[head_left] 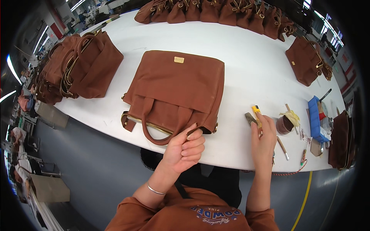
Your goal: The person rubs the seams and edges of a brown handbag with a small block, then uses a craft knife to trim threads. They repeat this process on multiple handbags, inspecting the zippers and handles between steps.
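Note:
A brown handbag [181,79] with a small gold plate lies flat on the white table in front of me, its zipped opening and handles toward me. My left hand [185,151] is closed in a pinch on the bag's near right corner, at a narrow strap end [192,130]. To the right, my right hand [264,138] curls its thumb and fingers around a slim yellow tool [256,109], whose exact kind I cannot make out. Beside its thumb is a dark, worn block [250,118].
Brown bags are piled at the left [92,65], and several more line the far edge [212,11]. At the right are another bag [302,61], a brown pot [284,125] with a yellowish cloth, a blue bin [317,119], a brush [283,148] and a green-ended tool [303,157].

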`<state>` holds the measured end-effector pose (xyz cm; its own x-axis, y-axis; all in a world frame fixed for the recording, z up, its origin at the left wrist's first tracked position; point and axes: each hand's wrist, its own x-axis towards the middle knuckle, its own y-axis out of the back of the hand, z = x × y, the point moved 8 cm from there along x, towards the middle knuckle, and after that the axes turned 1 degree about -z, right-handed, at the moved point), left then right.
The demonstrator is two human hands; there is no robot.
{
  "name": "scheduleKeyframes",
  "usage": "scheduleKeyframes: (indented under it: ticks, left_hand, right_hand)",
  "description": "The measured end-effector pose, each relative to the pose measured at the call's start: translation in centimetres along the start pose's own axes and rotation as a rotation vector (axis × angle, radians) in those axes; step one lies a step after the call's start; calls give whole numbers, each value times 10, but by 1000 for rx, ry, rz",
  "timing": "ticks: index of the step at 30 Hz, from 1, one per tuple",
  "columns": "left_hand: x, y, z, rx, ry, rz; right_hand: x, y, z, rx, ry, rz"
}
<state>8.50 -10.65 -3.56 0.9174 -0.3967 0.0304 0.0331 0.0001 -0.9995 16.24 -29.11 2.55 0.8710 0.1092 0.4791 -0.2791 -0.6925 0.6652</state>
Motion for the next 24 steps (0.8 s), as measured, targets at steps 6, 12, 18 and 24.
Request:
scheduleKeyframes:
  ticks: [6,12,18,24]
  left_hand:
    - [-16,-1,11,458,-121,214]
    - [-35,-9,24,765,-184,302]
    - [-64,-37,58,1637,-627,353]
    - [-69,-73,62,2628,-902,435]
  right_hand:
    - [-22,-24,-79,345,276,-207]
    - [-25,-48,-117,263,538,-272]
    - [-4,-40,-133,381,663,-80]
    - [35,-34,-134,522,484,-68]
